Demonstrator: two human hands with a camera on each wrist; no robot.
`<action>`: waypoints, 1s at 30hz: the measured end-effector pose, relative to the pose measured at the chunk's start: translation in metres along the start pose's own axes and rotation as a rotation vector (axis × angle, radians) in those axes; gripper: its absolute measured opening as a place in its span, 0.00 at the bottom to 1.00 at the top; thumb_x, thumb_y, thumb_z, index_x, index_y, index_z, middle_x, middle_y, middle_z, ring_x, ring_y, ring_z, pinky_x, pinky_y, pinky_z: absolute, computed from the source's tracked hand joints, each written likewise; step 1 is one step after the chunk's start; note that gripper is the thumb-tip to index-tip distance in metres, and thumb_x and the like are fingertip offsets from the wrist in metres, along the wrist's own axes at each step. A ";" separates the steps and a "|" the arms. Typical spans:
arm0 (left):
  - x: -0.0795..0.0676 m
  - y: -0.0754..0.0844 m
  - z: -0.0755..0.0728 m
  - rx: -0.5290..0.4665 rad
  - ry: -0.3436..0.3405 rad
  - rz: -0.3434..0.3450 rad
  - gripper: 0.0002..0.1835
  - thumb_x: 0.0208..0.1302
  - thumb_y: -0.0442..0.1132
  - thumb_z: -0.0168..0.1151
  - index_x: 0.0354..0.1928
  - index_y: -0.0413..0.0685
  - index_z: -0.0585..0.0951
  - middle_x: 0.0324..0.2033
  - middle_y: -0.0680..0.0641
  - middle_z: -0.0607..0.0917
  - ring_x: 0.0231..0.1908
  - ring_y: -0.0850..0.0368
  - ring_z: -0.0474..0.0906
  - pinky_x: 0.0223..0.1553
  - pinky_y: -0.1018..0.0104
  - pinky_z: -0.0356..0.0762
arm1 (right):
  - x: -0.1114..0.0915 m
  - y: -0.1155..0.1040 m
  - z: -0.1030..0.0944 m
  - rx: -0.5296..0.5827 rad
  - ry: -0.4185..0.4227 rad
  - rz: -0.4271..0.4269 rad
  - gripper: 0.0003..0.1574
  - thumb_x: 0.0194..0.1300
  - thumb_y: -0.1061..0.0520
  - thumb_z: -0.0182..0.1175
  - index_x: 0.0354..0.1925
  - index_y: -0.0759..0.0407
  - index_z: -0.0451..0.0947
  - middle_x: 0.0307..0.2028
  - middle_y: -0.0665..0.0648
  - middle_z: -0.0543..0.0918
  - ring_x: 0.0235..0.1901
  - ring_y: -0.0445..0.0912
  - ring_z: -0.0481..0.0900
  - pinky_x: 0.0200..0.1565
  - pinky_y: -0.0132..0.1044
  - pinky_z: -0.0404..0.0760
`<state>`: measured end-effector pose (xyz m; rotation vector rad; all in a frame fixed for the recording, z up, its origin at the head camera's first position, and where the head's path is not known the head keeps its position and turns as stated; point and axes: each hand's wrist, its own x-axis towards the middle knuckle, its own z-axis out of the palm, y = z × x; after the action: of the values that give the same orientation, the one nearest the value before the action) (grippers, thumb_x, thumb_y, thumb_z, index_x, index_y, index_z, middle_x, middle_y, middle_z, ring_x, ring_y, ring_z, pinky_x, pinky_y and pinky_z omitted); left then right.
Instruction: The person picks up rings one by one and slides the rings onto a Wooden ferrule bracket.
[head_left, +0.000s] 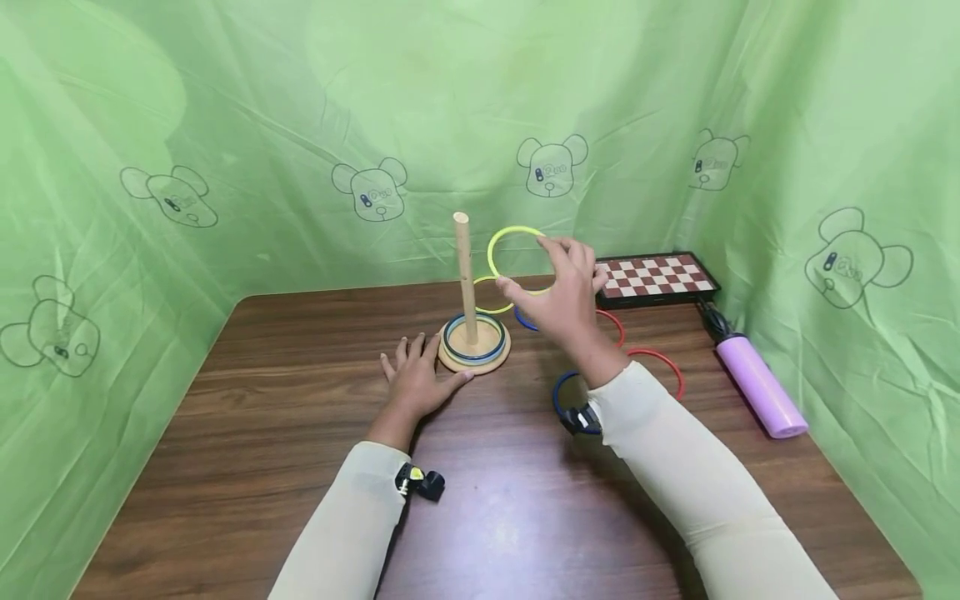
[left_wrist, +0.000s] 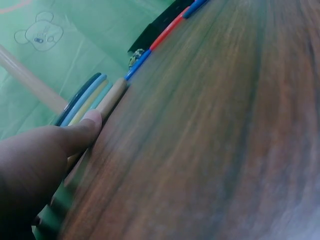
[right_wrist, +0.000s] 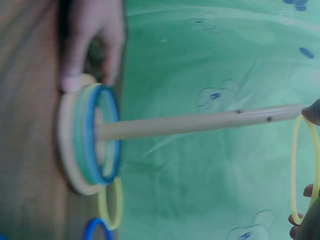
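Pale sleeves [head_left: 712, 492] lie nearest the camera; right hand [head_left: 567, 292] pinches yellow ring [head_left: 517, 229] between thumb and fingers, raised just right of wooden peg [head_left: 467, 279]; left hand [head_left: 416, 385], fingers spread, touches round base [head_left: 489, 337], where stacked rings [head_left: 471, 359] lie around the peg's foot.

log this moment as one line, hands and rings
left hand: touching base | right hand: pinching yellow ring, off peg | stacked rings: on base, around peg

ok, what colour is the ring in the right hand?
Yellow. The ring in the right hand shows best in the head view.
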<state>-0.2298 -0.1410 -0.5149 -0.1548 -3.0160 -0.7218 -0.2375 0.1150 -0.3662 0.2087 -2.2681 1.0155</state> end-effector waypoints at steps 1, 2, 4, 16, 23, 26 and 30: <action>0.000 0.000 0.000 -0.002 -0.001 0.000 0.58 0.61 0.81 0.65 0.87 0.61 0.61 0.84 0.36 0.62 0.86 0.26 0.46 0.79 0.16 0.30 | 0.004 -0.005 -0.002 0.013 0.016 -0.012 0.55 0.52 0.30 0.79 0.71 0.54 0.81 0.67 0.63 0.78 0.70 0.60 0.68 0.66 0.67 0.54; 0.000 0.000 0.000 0.000 -0.004 0.000 0.59 0.61 0.81 0.65 0.87 0.62 0.61 0.85 0.36 0.62 0.86 0.26 0.46 0.79 0.16 0.30 | 0.007 -0.010 -0.003 0.025 0.031 -0.027 0.54 0.52 0.30 0.79 0.70 0.54 0.81 0.66 0.63 0.78 0.69 0.60 0.68 0.66 0.66 0.54; 0.000 0.000 0.000 0.001 -0.008 -0.002 0.59 0.61 0.82 0.64 0.87 0.62 0.60 0.85 0.36 0.62 0.86 0.26 0.45 0.79 0.16 0.30 | 0.013 -0.019 -0.005 0.050 0.063 -0.065 0.53 0.52 0.31 0.80 0.69 0.55 0.82 0.66 0.63 0.79 0.68 0.59 0.69 0.66 0.65 0.54; 0.001 -0.001 0.000 -0.006 -0.001 0.016 0.58 0.62 0.80 0.65 0.87 0.60 0.61 0.84 0.35 0.63 0.85 0.25 0.46 0.78 0.14 0.30 | 0.032 -0.058 0.004 0.061 0.016 -0.157 0.54 0.53 0.32 0.82 0.70 0.55 0.81 0.67 0.60 0.78 0.71 0.57 0.68 0.70 0.63 0.54; 0.000 -0.002 0.001 -0.035 0.012 0.024 0.58 0.61 0.79 0.67 0.86 0.59 0.63 0.83 0.35 0.63 0.85 0.24 0.46 0.77 0.13 0.29 | 0.026 -0.051 0.022 -0.024 -0.117 -0.087 0.59 0.53 0.28 0.81 0.76 0.51 0.76 0.70 0.58 0.76 0.72 0.56 0.68 0.69 0.62 0.57; 0.000 -0.001 0.000 -0.013 0.021 0.029 0.58 0.61 0.80 0.65 0.86 0.59 0.63 0.83 0.35 0.64 0.85 0.24 0.47 0.77 0.13 0.31 | 0.016 -0.041 0.035 -0.083 -0.165 -0.071 0.61 0.54 0.25 0.79 0.77 0.51 0.74 0.71 0.59 0.75 0.72 0.57 0.67 0.70 0.63 0.58; 0.000 0.000 0.000 0.006 0.018 0.031 0.58 0.62 0.81 0.64 0.86 0.58 0.62 0.83 0.35 0.63 0.85 0.24 0.47 0.77 0.12 0.30 | -0.002 -0.024 0.054 -0.129 -0.234 -0.010 0.64 0.55 0.22 0.76 0.79 0.51 0.71 0.73 0.59 0.75 0.72 0.57 0.67 0.69 0.65 0.59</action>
<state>-0.2296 -0.1413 -0.5154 -0.1928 -2.9911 -0.7079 -0.2534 0.0599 -0.3797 0.2975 -2.5304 0.8741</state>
